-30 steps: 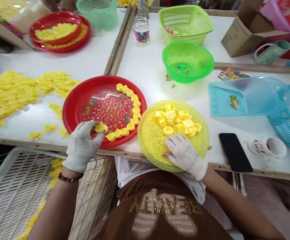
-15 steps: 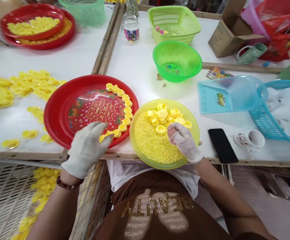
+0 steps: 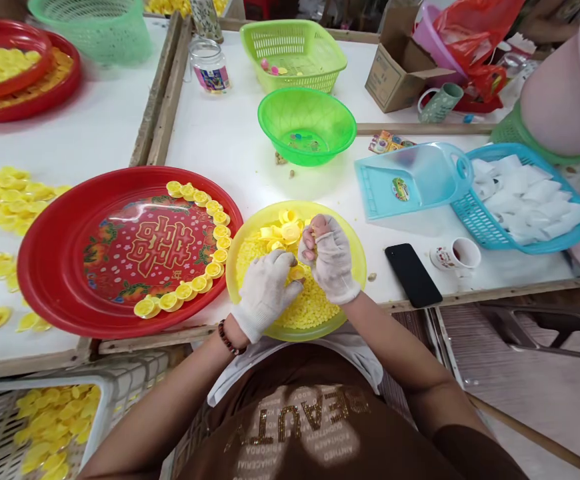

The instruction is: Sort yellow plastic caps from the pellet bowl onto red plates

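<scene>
Both gloved hands are over a yellow bowl (image 3: 355, 267) of small yellow pellets (image 3: 295, 319), with several small yellow plastic cups (image 3: 290, 231) lying on them at the far side. My left hand (image 3: 270, 290) pinches one yellow cup (image 3: 297, 272) between thumb and fingers. Beside it my right hand (image 3: 327, 260) has its bare fingertips curled together; whatever they hold is too small to make out. To the left lies a red tray (image 3: 70, 267) with a printed floral pattern. A curved row of yellow cups (image 3: 220, 243) follows its right inner edge.
Yellow discs (image 3: 5, 200) are spread left of the tray. Beyond the bowl stand a green basin (image 3: 305, 127), a light green basket (image 3: 295, 57) and a jar (image 3: 210, 67). Rightward are a blue scoop (image 3: 410, 183), phone (image 3: 413, 275), mug (image 3: 455, 255) and blue basket (image 3: 530, 240).
My left hand has moved right, from the red tray's row to the bowl. My right hand has stayed over the bowl, fingers curled. The view has shifted to the right.
</scene>
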`<control>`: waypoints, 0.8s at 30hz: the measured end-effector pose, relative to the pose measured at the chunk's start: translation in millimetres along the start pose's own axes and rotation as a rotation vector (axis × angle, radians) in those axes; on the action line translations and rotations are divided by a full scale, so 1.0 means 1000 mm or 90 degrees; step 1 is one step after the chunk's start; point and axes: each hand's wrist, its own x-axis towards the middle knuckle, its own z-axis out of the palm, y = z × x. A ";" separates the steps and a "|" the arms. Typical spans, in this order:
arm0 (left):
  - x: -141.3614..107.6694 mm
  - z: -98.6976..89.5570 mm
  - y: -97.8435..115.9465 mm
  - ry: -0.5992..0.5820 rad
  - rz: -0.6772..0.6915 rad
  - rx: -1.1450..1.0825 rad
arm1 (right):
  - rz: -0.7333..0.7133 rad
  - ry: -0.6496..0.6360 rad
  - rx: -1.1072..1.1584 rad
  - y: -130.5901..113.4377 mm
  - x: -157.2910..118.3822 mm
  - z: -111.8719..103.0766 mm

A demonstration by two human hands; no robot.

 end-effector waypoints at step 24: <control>-0.019 -0.003 -0.014 0.069 -0.023 -0.159 | -0.149 -0.293 -0.457 0.006 -0.026 -0.035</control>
